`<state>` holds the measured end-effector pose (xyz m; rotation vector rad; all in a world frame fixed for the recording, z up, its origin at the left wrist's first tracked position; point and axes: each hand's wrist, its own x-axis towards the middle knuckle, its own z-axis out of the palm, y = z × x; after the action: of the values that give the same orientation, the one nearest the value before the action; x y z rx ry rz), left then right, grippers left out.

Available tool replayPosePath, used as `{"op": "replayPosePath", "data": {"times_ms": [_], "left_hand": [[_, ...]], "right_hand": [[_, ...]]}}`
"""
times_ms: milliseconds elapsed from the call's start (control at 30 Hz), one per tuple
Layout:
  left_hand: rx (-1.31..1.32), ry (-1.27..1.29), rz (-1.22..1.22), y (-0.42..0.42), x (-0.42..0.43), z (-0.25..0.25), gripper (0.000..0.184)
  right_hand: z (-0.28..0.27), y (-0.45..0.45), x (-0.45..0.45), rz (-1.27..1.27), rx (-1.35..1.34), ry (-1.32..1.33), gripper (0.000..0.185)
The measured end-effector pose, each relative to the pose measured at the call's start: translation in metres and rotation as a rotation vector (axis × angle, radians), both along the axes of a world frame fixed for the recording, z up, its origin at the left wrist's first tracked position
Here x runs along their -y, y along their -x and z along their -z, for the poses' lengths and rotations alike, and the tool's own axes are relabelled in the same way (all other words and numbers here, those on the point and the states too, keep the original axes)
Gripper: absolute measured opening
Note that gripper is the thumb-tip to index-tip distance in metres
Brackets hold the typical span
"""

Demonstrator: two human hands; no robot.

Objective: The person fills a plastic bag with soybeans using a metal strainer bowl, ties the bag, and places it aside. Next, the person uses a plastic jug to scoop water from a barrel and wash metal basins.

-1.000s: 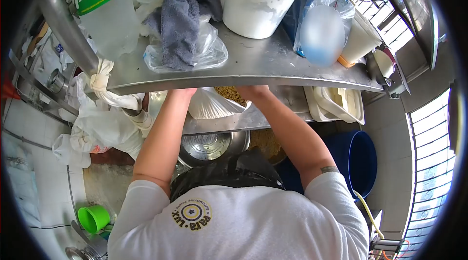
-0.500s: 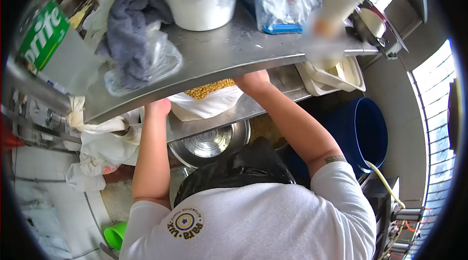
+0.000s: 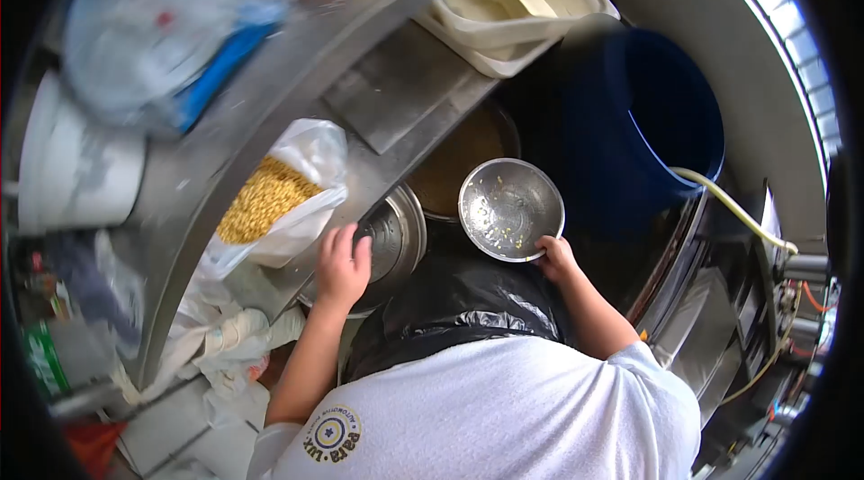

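Observation:
My right hand [image 3: 556, 257] grips the rim of a round metal bowl [image 3: 510, 210], which has small yellowish bits stuck to its inside. My left hand [image 3: 344, 266] is raised with its fingers apart and nothing in them, beside the lower shelf's edge. Up and to the left of it, an open white plastic bag [image 3: 310, 201] full of yellow grains [image 3: 261, 203] rests on the lower metal shelf [image 3: 387, 89]. Beneath my left hand lies a large shiny metal pan [image 3: 400, 237], partly hidden.
A blue barrel [image 3: 670, 111] with a pale hose [image 3: 738, 210] stands at the right. White trays [image 3: 513, 8] sit on the lower shelf. The upper shelf [image 3: 202, 165] holds a white bucket [image 3: 81, 156] and a bagged blue item [image 3: 171, 26]. A brownish round vessel [image 3: 463, 156] is below.
The view has swung right. Both hands have left the area of the grain bag. A metal bowl is now in my right hand, and my left hand has opened.

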<state>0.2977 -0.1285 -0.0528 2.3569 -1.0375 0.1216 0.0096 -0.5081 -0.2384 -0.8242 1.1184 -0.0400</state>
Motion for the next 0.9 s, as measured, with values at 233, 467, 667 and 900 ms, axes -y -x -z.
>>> {"op": "replayPosePath", "data": {"times_ms": [233,467,667,900], "left_hand": [[0.139,-0.503,0.021,-0.093,0.117,0.079,0.096],[0.169,-0.64,-0.022,-0.106,0.107,0.089,0.109],[0.085,-0.614,0.085,-0.118,0.092,0.092,0.11],[0.066,-0.686,0.061,-0.117,0.093,0.093,0.112]], "right_hand": [[0.089,-0.061,-0.031,0.261,-0.169,0.092,0.043],[0.276,-0.193,0.012,-0.206,-0.519,0.901,0.052],[0.203,-0.302,0.1,-0.555,-0.711,1.282,0.061],[0.31,-0.375,0.141,-0.669,-0.372,0.97,0.046]]}}
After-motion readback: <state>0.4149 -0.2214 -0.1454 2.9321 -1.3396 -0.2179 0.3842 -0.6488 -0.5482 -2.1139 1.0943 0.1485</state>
